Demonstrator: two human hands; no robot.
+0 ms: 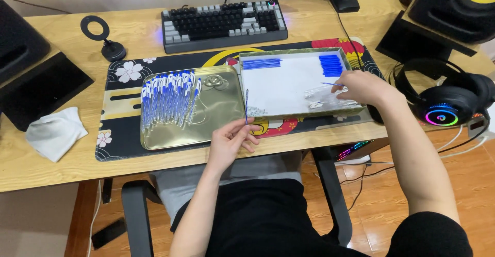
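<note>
Head view, looking down on a wooden desk: the reference thing is the white-lined tray (289, 89), which sits on the patterned desk mat (121, 133) in front of the seated person. The left hand (231, 142) is just off the tray's near-left corner, thumb and forefinger closed on the lower end of a thin blue refill (246, 106), which stands nearly upright across the tray's left edge; the other fingers are loosely curled beneath. The right hand (362, 87) rests inside the tray at its right side, fingertips pressed down among a small heap of clear pen barrels (325, 98), with a second blue refill jutting out leftward from its fingers; whether it pinches a barrel cannot be told. Along the tray's far wall lie two tidy groups of blue refills, one at the left (261, 63) and one at the right (330, 64). To the tray's left, touching or nearly so, a gold tin lid (216, 112) carries a row of assembled pens with blue caps (167, 100). In my judgement the step in hand is pen assembly: refill ready, barrel being picked. The next move calls for bringing barrel and refill together in line, tip first. A keyboard (224, 22) lies beyond the tray, a headset (448, 102) to its right.
</note>
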